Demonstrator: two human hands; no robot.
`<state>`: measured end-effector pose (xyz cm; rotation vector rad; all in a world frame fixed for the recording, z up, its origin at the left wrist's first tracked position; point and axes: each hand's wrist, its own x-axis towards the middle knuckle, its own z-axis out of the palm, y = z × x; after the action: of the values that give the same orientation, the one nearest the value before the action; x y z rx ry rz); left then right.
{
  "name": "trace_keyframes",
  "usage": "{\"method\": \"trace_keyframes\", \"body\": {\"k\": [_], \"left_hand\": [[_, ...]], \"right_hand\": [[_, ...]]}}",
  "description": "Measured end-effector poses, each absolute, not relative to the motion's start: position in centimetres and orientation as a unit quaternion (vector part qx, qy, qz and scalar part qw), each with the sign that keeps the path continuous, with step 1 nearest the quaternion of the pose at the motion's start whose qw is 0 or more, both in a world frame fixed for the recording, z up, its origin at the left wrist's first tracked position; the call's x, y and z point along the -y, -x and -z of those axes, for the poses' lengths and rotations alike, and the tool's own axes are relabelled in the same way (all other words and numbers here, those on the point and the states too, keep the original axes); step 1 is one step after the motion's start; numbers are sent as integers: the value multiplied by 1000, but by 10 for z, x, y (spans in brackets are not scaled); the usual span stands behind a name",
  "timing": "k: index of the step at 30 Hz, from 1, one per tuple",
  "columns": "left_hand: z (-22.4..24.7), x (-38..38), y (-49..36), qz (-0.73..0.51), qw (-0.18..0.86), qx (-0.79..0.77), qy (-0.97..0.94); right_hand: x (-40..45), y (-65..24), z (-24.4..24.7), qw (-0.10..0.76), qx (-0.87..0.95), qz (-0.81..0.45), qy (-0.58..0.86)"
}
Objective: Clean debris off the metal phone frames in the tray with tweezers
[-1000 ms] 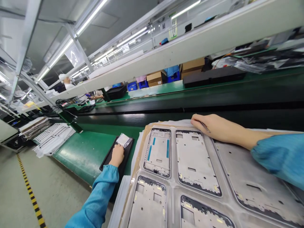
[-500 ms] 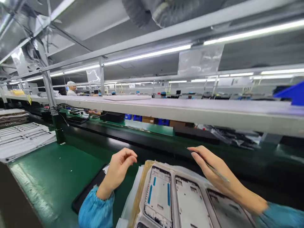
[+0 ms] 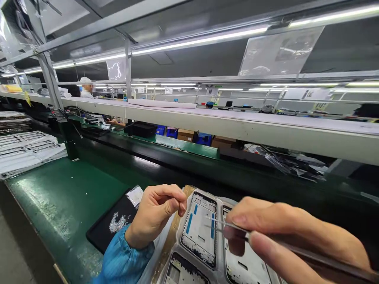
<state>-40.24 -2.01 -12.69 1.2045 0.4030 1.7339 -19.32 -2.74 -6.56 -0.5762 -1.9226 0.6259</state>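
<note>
My right hand grips metal tweezers, their tips pointing left over a phone frame. Long blue strips mark this frame, which sits in a pale moulded tray with several similar frames. Just left of it, my left hand hovers with thumb and fingers pinched together; whatever may be between the fingertips is hidden. Behind the left wrist lies a black mat bearing a heap of tiny clear pieces and a small clear bag.
The green bench carries a stack of white sheets at far left. A long pale shelf crosses ahead above a dark channel, held by a metal post. Beyond the shelf, a person in a white cap is visible.
My right hand has come closer to the camera, bringing the tweezers over the blue-striped frame. My left hand has shifted slightly right. The camera view has tilted downward, showing more of the black mat.
</note>
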Motion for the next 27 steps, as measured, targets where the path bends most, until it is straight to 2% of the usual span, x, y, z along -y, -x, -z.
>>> {"method": "trace_keyframes", "body": {"k": [6,9,13,18,27], "left_hand": [[132,16,390,-704,500,-170,-476],[132,18,386,-707,505,-164,-467],[128,21,384,-696,520,-156,-470],[130,19,381,-694,529,-155,-463],[134,16,378,-705,537,-168,-432]], "right_hand": [[22,203,53,498,772,-333,211],[21,203,55,489,798,-286,206],[16,202,61,434,853,-211,198],[12,204,67,456,852,-190,174],[13,205,65,442,863,-180,166]]}}
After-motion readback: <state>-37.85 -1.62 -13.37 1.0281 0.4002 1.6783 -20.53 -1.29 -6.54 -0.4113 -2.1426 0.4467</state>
